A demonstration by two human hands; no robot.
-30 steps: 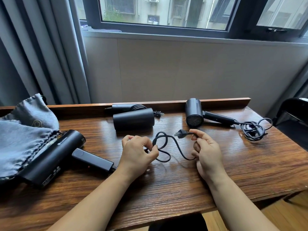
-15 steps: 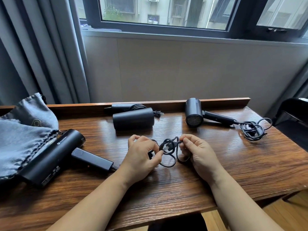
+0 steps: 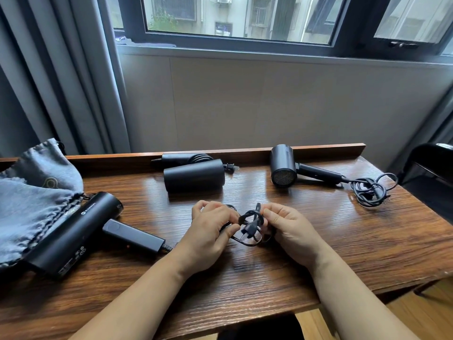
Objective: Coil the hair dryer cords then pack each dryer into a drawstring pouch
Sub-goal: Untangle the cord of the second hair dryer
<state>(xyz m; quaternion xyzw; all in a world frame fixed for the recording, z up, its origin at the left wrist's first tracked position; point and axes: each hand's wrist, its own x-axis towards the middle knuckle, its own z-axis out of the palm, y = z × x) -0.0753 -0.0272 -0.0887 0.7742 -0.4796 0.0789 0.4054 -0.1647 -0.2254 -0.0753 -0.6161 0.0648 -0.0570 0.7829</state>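
Three black hair dryers lie on the wooden table (image 3: pixel 318 253). The near left dryer (image 3: pixel 78 231) rests partly on grey drawstring pouches (image 3: pixel 29 207). Its black cord (image 3: pixel 250 229) is bunched into small loops at the table's middle, the plug hanging among them. My left hand (image 3: pixel 208 231) grips the loops from the left and my right hand (image 3: pixel 289 229) pinches the cord from the right. A second dryer (image 3: pixel 193 177) with its cord wound on the handle lies at the back centre. The third dryer (image 3: pixel 284 168) lies at the back right beside its loosely bundled cord (image 3: pixel 370 190).
A raised wooden lip (image 3: pixel 318 149) runs along the table's back edge under a wall and window. Grey curtains (image 3: pixel 61 82) hang at the left. A black chair (image 3: pixel 431 168) stands off the table's right end.
My right hand brought the plug end in to the left hand. The long open loop has shrunk into a tight bundle between both hands.
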